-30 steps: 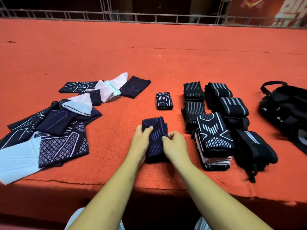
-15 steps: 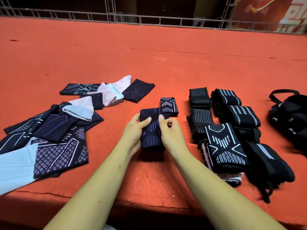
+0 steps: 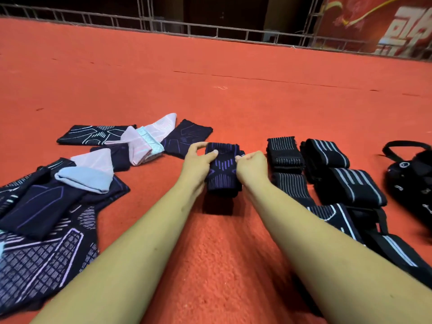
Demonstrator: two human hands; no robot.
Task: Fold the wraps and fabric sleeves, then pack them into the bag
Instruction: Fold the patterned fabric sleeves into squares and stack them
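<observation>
Two hands meet at frame centre. My left hand (image 3: 197, 163) and right hand (image 3: 251, 168) each pinch one side of a dark sleeve (image 3: 223, 176) with purple lines, folded to a compact block. The left thumb lies on its top face, and both hands' fingers curl round its edges. I cannot tell whether the sleeve touches the red carpet (image 3: 233, 101); a dark patch lies just below it.

Left of frame: loose sleeves (image 3: 46, 218) in navy, pink and pale blue lie flat and overlapping, spread from lower left up to just beside the left hand.

Right of centre: rolled and folded black wraps (image 3: 348, 185) with pale stripes sit in two close rows, just beside the right hand.

Right edge: a black bag (image 3: 411, 181), partly cut off, near the wraps.

Top: a metal railing (image 3: 210, 26) bounds the carpet.
</observation>
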